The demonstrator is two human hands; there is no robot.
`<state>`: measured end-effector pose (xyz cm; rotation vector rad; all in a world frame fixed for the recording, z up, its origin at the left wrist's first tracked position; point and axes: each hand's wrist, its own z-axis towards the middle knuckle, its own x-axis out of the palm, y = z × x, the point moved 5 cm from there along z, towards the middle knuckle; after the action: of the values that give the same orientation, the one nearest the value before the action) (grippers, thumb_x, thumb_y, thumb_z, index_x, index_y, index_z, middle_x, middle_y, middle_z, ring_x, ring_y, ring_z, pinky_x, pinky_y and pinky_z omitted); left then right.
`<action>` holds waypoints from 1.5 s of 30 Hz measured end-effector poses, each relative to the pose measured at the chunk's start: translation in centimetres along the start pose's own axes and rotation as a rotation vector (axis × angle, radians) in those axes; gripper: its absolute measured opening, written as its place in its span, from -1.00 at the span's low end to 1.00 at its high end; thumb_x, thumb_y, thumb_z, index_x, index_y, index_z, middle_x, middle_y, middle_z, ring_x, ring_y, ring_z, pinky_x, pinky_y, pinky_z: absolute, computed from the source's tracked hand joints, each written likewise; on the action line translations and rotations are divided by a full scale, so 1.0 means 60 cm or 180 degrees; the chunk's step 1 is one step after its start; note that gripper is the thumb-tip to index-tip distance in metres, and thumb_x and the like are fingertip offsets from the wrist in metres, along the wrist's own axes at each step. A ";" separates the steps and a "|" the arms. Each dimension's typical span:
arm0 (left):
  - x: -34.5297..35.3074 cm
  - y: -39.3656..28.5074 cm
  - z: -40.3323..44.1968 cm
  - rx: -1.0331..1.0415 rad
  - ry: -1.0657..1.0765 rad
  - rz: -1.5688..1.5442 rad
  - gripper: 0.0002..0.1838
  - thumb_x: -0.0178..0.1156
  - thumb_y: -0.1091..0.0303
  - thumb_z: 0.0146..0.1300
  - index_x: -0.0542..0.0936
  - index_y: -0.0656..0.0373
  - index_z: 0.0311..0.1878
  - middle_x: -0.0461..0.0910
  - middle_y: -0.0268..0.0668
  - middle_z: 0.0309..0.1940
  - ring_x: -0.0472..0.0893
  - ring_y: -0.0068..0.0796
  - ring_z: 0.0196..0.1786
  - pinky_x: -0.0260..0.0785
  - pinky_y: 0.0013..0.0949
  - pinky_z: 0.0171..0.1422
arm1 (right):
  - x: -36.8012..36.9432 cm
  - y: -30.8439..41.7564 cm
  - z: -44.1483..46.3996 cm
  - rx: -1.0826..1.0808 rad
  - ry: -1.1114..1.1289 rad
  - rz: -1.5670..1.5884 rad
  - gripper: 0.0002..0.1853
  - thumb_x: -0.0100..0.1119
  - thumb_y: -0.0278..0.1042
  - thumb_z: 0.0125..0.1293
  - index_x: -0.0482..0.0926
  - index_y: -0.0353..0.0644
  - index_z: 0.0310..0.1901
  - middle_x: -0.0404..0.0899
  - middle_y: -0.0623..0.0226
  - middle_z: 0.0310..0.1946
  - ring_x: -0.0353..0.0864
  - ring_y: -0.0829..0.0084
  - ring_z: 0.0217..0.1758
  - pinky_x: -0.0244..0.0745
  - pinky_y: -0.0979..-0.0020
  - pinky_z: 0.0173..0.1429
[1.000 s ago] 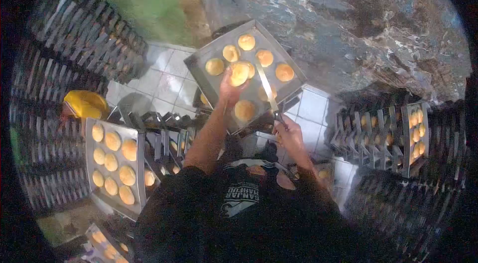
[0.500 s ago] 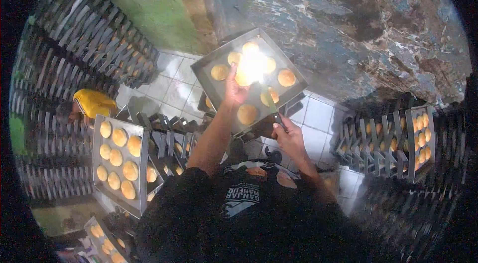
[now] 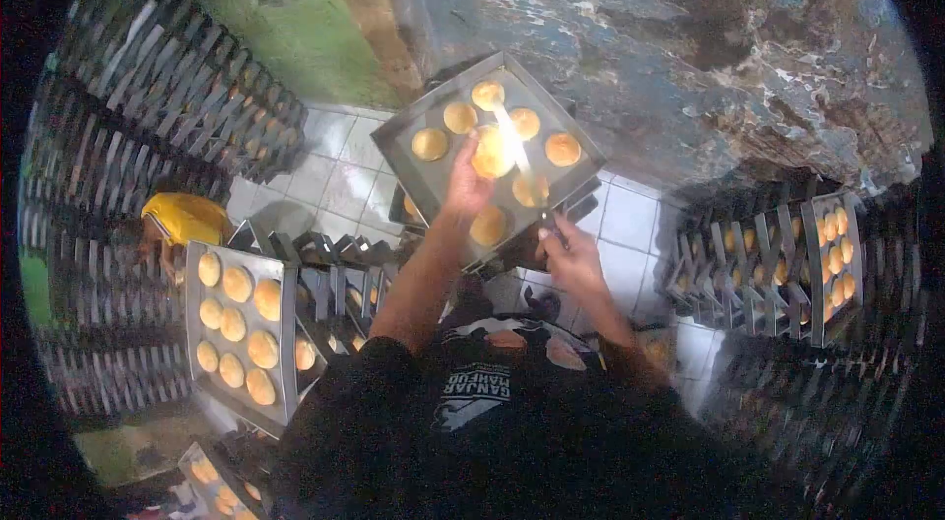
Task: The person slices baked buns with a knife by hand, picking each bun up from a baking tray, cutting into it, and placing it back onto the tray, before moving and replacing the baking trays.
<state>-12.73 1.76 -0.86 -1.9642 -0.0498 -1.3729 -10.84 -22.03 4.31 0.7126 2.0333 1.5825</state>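
My left hand [image 3: 469, 185] is closed around a round golden bun [image 3: 489, 160], held just above a metal baking tray [image 3: 406, 123]. Several more buns [image 3: 562, 150] lie spaced apart on that tray. In my right hand [image 3: 573, 259] is a knife [image 3: 524, 154] with a long, straight blade and a dark handle. Its bright, glaring blade reaches up past the right side of the held bun, over the tray. Whether the blade touches the bun I cannot tell.
Stacked trays of buns stand to my left, topped by one full tray [image 3: 292, 323], and to my right, another stack [image 3: 815, 269]. Tall tray stacks [image 3: 187, 77] line the left side. A person in a yellow top [image 3: 187, 218] is there. A peeling wall [image 3: 669, 57] rises ahead.
The strong glare over the tray has shrunk, and the blade has swung up beside the held bun. My left hand stays on the bun. The person in yellow has shifted slightly.
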 end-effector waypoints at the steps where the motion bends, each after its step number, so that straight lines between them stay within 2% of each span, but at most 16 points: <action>1: -0.009 -0.013 0.006 0.0000 -0.0022 -0.0107 -0.56 0.13 0.01 0.50 0.52 0.10 0.25 0.66 -0.32 0.10 0.65 -0.39 0.15 0.49 -0.20 0.29 | 0.000 -0.003 -0.011 -0.0176 0.0085 -0.0118 -0.63 0.13 -0.27 0.52 0.54 -0.13 0.28 0.54 0.51 -0.50 0.35 0.73 -0.61 0.29 0.59 -0.56; 6: -0.004 0.012 -0.016 -0.0290 0.0042 0.0248 -0.61 0.21 0.15 0.47 0.51 0.14 0.22 0.65 -0.32 0.05 0.65 -0.39 0.13 0.50 -0.20 0.27 | 0.001 0.002 -0.005 -0.0040 -0.0090 -0.0107 -0.67 0.12 -0.27 0.52 0.57 -0.16 0.23 0.55 0.49 -0.49 0.37 0.71 -0.61 0.29 0.59 -0.57; 9: 0.002 0.042 -0.018 -0.0130 0.0300 0.0393 -0.56 0.19 0.06 0.46 0.53 0.12 0.25 0.65 -0.28 0.14 0.63 -0.37 0.19 0.48 -0.22 0.32 | -0.003 0.035 0.029 0.0196 -0.0093 -0.0099 -0.67 0.13 -0.25 0.51 0.56 -0.17 0.21 0.55 0.48 -0.49 0.38 0.70 -0.61 0.29 0.58 -0.58; 13: -0.019 -0.005 0.000 -0.0067 0.0297 0.0593 -0.54 0.20 0.05 0.45 0.50 0.11 0.27 0.66 -0.26 0.11 0.66 -0.33 0.15 0.54 -0.16 0.23 | -0.006 -0.004 0.002 0.0285 0.0131 -0.0234 -0.58 0.19 -0.31 0.48 0.52 -0.15 0.32 0.61 0.45 -0.46 0.46 0.64 -0.51 0.41 0.51 -0.40; 14: -0.001 -0.022 -0.009 -0.0067 0.0320 0.0406 -0.65 0.18 0.28 0.45 0.50 0.19 0.22 0.65 -0.28 0.03 0.67 -0.36 0.09 0.55 -0.21 0.21 | -0.011 -0.022 -0.015 0.0158 0.0125 -0.0285 -0.58 0.19 -0.31 0.48 0.51 -0.14 0.33 0.61 0.44 -0.45 0.48 0.63 -0.49 0.43 0.49 -0.38; 17: -0.004 -0.003 -0.027 -0.0159 0.0140 0.0702 -0.65 0.19 0.33 0.44 0.49 0.23 0.21 0.65 -0.26 0.02 0.67 -0.31 0.10 0.56 -0.19 0.21 | -0.010 -0.018 -0.021 0.0096 0.0141 -0.0368 -0.56 0.18 -0.31 0.49 0.50 -0.14 0.36 0.60 0.45 -0.47 0.52 0.60 -0.46 0.49 0.46 -0.33; 23: 0.012 0.028 -0.023 -0.0052 0.0433 0.0659 -0.62 0.14 0.23 0.50 0.50 0.20 0.27 0.66 -0.25 0.08 0.67 -0.33 0.13 0.53 -0.21 0.24 | -0.004 0.022 0.041 0.0340 0.0118 -0.0290 -0.59 0.17 -0.28 0.50 0.52 -0.18 0.32 0.59 0.43 -0.47 0.45 0.64 -0.50 0.44 0.49 -0.37; 25: -0.019 0.002 -0.011 0.0058 0.0046 0.0821 -0.60 0.13 0.20 0.50 0.51 0.20 0.27 0.67 -0.23 0.08 0.67 -0.32 0.12 0.52 -0.21 0.25 | -0.009 0.008 -0.006 0.0234 0.0163 -0.0242 -0.59 0.18 -0.32 0.48 0.53 -0.17 0.31 0.61 0.41 -0.43 0.51 0.61 -0.44 0.48 0.46 -0.33; 26: -0.021 -0.008 -0.014 -0.0231 0.0127 0.0562 -0.59 0.12 0.18 0.51 0.50 0.20 0.29 0.66 -0.23 0.09 0.68 -0.32 0.11 0.53 -0.20 0.25 | -0.015 0.001 -0.027 0.0138 0.0201 -0.0507 -0.59 0.18 -0.34 0.47 0.53 -0.17 0.31 0.63 0.39 -0.40 0.54 0.58 -0.41 0.50 0.45 -0.29; 29: -0.027 0.002 -0.024 -0.0335 0.0293 0.0734 -0.58 0.11 0.17 0.51 0.49 0.20 0.30 0.66 -0.24 0.10 0.67 -0.34 0.12 0.51 -0.22 0.27 | -0.017 -0.013 -0.048 0.0120 0.0300 -0.0736 -0.60 0.17 -0.36 0.47 0.54 -0.19 0.29 0.66 0.35 -0.35 0.60 0.52 -0.32 0.55 0.40 -0.19; 32: -0.013 0.060 -0.028 -0.0239 0.0214 0.0513 -0.57 0.12 0.13 0.52 0.49 0.18 0.30 0.64 -0.27 0.11 0.65 -0.37 0.14 0.48 -0.26 0.29 | -0.005 0.006 0.003 0.0241 0.0055 -0.0617 -0.60 0.19 -0.33 0.47 0.54 -0.18 0.29 0.65 0.36 -0.39 0.58 0.54 -0.35 0.54 0.41 -0.20; 34: -0.009 0.063 -0.031 -0.0291 0.0057 0.0429 -0.57 0.14 0.10 0.50 0.51 0.16 0.28 0.65 -0.27 0.10 0.65 -0.37 0.13 0.49 -0.24 0.27 | 0.003 0.007 0.044 -0.0193 0.0125 -0.0455 -0.58 0.21 -0.27 0.47 0.54 -0.19 0.30 0.65 0.35 -0.43 0.58 0.54 -0.37 0.53 0.42 -0.21; 39: -0.045 0.007 -0.003 -0.0195 0.0080 0.0483 -0.59 0.15 0.08 0.49 0.55 0.17 0.21 0.68 -0.25 0.05 0.67 -0.32 0.10 0.51 -0.20 0.25 | -0.013 -0.017 -0.029 0.0162 0.0299 -0.0713 -0.57 0.19 -0.27 0.49 0.51 -0.24 0.31 0.65 0.36 -0.43 0.56 0.56 -0.41 0.51 0.47 -0.24; 41: -0.065 0.023 -0.009 -0.0317 -0.0185 0.0462 -0.56 0.12 0.06 0.51 0.51 0.16 0.26 0.66 -0.26 0.08 0.65 -0.32 0.14 0.49 -0.18 0.29 | -0.015 -0.050 -0.041 0.0016 0.0287 -0.0664 -0.57 0.13 -0.31 0.51 0.49 -0.11 0.37 0.55 0.47 -0.50 0.45 0.65 -0.50 0.39 0.51 -0.44; 42: -0.049 0.034 -0.015 0.0002 0.0102 0.0786 -0.54 0.08 0.05 0.54 0.46 0.14 0.33 0.63 -0.26 0.13 0.63 -0.33 0.18 0.47 -0.18 0.32 | -0.009 -0.053 -0.028 0.0022 0.0276 -0.0661 -0.57 0.13 -0.31 0.51 0.49 -0.11 0.37 0.55 0.47 -0.50 0.45 0.65 -0.50 0.39 0.51 -0.44; 45: -0.015 0.076 -0.039 -0.0042 0.0032 0.0623 -0.52 0.04 0.05 0.56 0.41 0.13 0.37 0.60 -0.27 0.18 0.60 -0.35 0.21 0.44 -0.17 0.34 | 0.012 -0.049 0.033 -0.0094 0.0147 -0.0754 -0.55 0.12 -0.31 0.51 0.47 -0.13 0.39 0.54 0.48 -0.50 0.44 0.65 -0.50 0.40 0.50 -0.40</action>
<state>-13.06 -2.61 -3.64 -1.9176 0.1526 -1.2579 -10.46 -20.71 0.94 0.4097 2.0375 1.5005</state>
